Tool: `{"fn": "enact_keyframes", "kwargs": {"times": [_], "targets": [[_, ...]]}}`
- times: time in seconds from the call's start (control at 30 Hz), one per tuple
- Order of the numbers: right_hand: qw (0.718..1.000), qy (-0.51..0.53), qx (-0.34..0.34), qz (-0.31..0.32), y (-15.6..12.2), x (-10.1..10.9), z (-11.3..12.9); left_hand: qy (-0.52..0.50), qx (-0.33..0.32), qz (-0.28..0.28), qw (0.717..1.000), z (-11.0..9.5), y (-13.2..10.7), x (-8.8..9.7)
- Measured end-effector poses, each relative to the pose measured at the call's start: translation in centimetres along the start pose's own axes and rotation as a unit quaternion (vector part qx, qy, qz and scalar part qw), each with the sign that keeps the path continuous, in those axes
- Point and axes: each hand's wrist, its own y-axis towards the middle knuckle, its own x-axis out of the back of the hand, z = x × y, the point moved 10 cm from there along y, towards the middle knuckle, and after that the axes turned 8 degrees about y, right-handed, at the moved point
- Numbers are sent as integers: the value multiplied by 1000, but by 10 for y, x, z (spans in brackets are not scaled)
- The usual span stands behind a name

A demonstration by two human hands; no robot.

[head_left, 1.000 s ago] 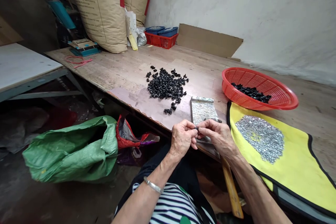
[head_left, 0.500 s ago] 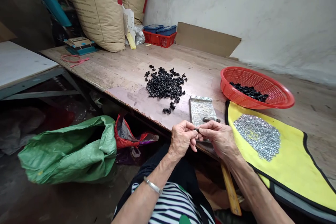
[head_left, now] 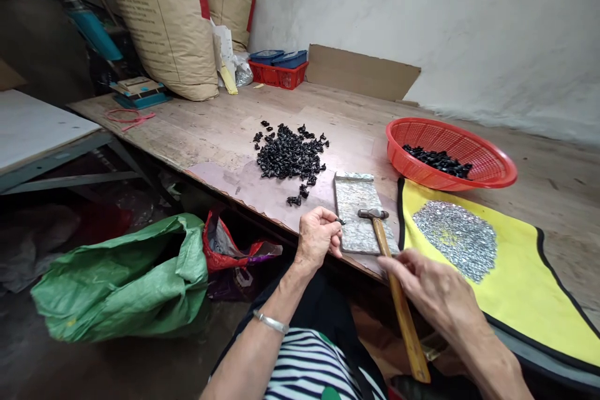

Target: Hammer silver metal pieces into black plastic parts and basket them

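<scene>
The left hand [head_left: 319, 239] pinches one black clip [head_left: 340, 221] between its fingertips; the right hand's [head_left: 434, 287] fingers, loosely open, lie just beside one hammer [head_left: 399, 300].

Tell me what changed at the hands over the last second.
The right hand has let go of the small dark piece and moved right, its fingertips now at the hammer's handle. The left hand still pinches that piece. The black pile and red basket stayed put.

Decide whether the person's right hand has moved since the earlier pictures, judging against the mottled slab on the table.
Yes: the right hand has moved rightward, past the right edge of the mottled slab, and back toward the person.
</scene>
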Motion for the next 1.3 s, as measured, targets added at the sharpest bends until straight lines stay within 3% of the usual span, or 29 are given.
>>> {"fn": "enact_keyframes", "kwargs": {"times": [0.03,0.1,0.2,0.23,0.3,0.37,0.4,0.43,0.5,0.57,0.63,0.7,0.8,1.0,1.17,1.3], "targets": [[998,-64,-9,6,-6,-3,-6,14,5,-6,1000,1,3,2],[995,-90,-31,11,-15,-10,-17,42,14,-19,999,3,10,4],[987,101,-117,45,-26,-27,-36,84,22,-25,996,5,18,3],[962,209,-157,75,-30,-37,-41,95,25,-25,995,6,20,3],[869,421,-219,136,-40,-57,-38,114,29,-27,993,9,22,2],[781,546,-252,168,-47,-66,-29,135,28,-37,990,10,24,4],[761,569,-261,170,-49,-68,-27,143,26,-41,988,10,24,4],[760,572,-263,161,-49,-68,-26,149,24,-44,988,10,24,5],[801,528,-247,134,-46,-65,-29,151,24,-48,987,11,23,5],[871,439,-198,100,-40,-58,-29,146,29,-51,988,11,22,5],[939,321,-110,52,-32,-46,-23,143,33,-54,988,11,21,6],[981,196,3,-11,-28,-32,-8,145,36,-56,987,11,21,6],[988,52,124,-82,-32,-18,16,149,41,-59,986,11,20,6],[952,-69,204,-217,-54,4,45,138,50,-51,988,11,20,4],[947,-155,214,-184,-50,-19,48,138,43,-61,988,9,20,5],[960,-109,190,-178,-49,-10,44,120,41,-55,990,10,20,5]]}}
